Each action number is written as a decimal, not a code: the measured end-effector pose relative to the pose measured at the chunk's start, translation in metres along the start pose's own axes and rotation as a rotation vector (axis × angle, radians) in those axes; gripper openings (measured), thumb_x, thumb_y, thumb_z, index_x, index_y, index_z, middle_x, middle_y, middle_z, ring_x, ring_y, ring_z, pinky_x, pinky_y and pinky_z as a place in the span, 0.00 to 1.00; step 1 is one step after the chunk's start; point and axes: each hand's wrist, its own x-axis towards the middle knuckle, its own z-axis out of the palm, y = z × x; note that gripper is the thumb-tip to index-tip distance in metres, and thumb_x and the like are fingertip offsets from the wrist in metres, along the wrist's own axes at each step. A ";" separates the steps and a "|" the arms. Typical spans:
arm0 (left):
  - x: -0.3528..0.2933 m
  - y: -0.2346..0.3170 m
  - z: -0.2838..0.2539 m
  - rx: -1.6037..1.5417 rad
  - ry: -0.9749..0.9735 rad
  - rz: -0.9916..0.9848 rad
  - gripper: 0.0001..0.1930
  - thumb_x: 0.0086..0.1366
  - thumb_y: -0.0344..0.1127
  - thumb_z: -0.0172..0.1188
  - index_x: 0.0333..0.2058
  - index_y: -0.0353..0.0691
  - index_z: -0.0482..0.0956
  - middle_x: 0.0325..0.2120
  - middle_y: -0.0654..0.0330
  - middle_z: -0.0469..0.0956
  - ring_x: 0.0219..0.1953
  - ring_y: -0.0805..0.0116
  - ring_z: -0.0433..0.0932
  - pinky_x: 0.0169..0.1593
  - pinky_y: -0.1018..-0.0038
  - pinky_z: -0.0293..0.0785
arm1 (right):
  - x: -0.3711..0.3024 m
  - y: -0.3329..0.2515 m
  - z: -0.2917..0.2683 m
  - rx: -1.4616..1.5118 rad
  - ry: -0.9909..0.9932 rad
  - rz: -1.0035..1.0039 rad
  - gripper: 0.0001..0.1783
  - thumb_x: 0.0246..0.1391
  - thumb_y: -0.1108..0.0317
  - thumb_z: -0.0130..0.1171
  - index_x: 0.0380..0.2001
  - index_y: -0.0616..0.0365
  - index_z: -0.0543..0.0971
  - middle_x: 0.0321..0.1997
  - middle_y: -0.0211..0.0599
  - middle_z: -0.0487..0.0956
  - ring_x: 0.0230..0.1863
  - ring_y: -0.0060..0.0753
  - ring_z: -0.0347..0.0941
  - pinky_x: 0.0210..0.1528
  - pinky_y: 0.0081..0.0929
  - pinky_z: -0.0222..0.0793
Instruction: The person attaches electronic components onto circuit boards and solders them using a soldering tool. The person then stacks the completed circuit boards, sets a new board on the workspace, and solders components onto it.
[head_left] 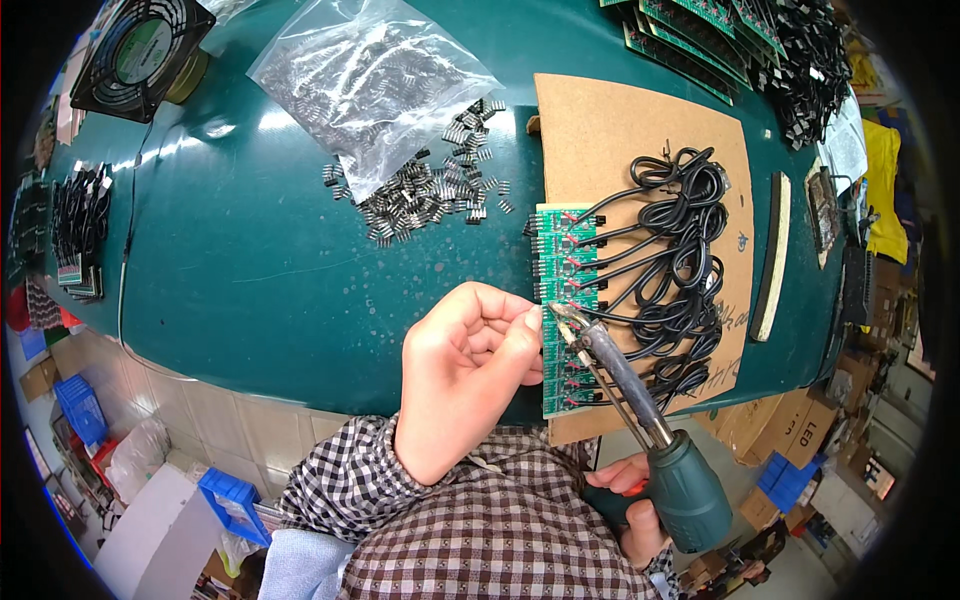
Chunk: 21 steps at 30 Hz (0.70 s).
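Note:
A strip of green circuit boards (567, 250) lies on brown cardboard, with pin headers along the upper part of its left edge and black cables (690, 215) coming off its right side in coiled bundles. Thumb and fingers of my left hand (465, 375) are pinched together at the strip's left edge, and whatever they hold is hidden. My right hand (640, 520), low on the right, grips the handle of a green soldering gun (690, 490). The gun's tip reaches the boards just beside my left fingertips. I cannot tell whether it touches a joint.
Left of the strip, loose black pin headers (415, 195) spill from a clear plastic bag (365, 80). A black fan (140, 50) stands far left. Stacked circuit boards (690, 40) and more black cables (805, 70) lie far right, above a narrow bar (772, 260). The cardboard (590, 130) nears the table's front edge.

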 end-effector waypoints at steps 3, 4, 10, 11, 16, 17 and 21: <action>0.000 0.001 0.000 0.006 0.007 -0.006 0.06 0.59 0.27 0.54 0.31 0.29 0.70 0.23 0.61 0.74 0.23 0.80 0.74 0.27 0.84 0.74 | 0.001 0.000 0.001 -0.001 -0.013 -0.004 0.30 0.46 0.46 0.56 0.28 0.68 0.66 0.28 0.47 0.71 0.30 0.36 0.70 0.37 0.36 0.74; 0.000 0.000 -0.001 0.006 0.007 -0.008 0.06 0.59 0.27 0.54 0.31 0.29 0.70 0.23 0.61 0.74 0.23 0.80 0.74 0.27 0.84 0.74 | 0.001 0.000 0.001 -0.003 -0.017 0.001 0.30 0.46 0.46 0.56 0.28 0.68 0.66 0.27 0.46 0.70 0.30 0.36 0.70 0.37 0.36 0.74; 0.001 -0.003 -0.001 0.054 0.000 0.026 0.06 0.61 0.28 0.52 0.31 0.29 0.70 0.23 0.59 0.75 0.22 0.76 0.76 0.26 0.82 0.74 | -0.002 -0.005 0.003 0.021 -0.003 0.022 0.30 0.46 0.48 0.57 0.32 0.69 0.65 0.23 0.41 0.68 0.29 0.35 0.70 0.38 0.38 0.74; 0.001 -0.004 -0.001 0.054 0.001 0.029 0.06 0.61 0.28 0.52 0.31 0.29 0.70 0.23 0.59 0.75 0.22 0.76 0.75 0.26 0.82 0.74 | -0.003 -0.006 0.003 0.022 0.006 0.034 0.30 0.46 0.48 0.57 0.33 0.68 0.64 0.22 0.40 0.68 0.29 0.35 0.70 0.38 0.39 0.74; 0.000 -0.004 -0.001 0.054 0.001 0.035 0.06 0.61 0.28 0.52 0.31 0.30 0.70 0.23 0.59 0.75 0.23 0.77 0.75 0.26 0.82 0.74 | -0.005 -0.003 -0.002 0.029 -0.028 0.065 0.29 0.46 0.48 0.57 0.33 0.67 0.65 0.23 0.40 0.68 0.28 0.34 0.70 0.39 0.41 0.73; 0.000 -0.003 -0.001 0.053 0.002 0.030 0.06 0.61 0.28 0.52 0.31 0.30 0.70 0.23 0.59 0.75 0.22 0.77 0.75 0.26 0.82 0.74 | -0.005 -0.004 -0.001 0.027 -0.028 0.066 0.28 0.46 0.48 0.57 0.31 0.66 0.66 0.22 0.40 0.68 0.28 0.34 0.70 0.39 0.41 0.73; 0.001 -0.003 -0.001 0.044 -0.003 0.030 0.06 0.61 0.29 0.52 0.31 0.30 0.70 0.23 0.59 0.75 0.22 0.77 0.75 0.26 0.82 0.74 | -0.005 -0.004 -0.003 0.025 -0.063 0.072 0.26 0.46 0.48 0.57 0.27 0.65 0.67 0.23 0.39 0.68 0.28 0.34 0.70 0.39 0.41 0.73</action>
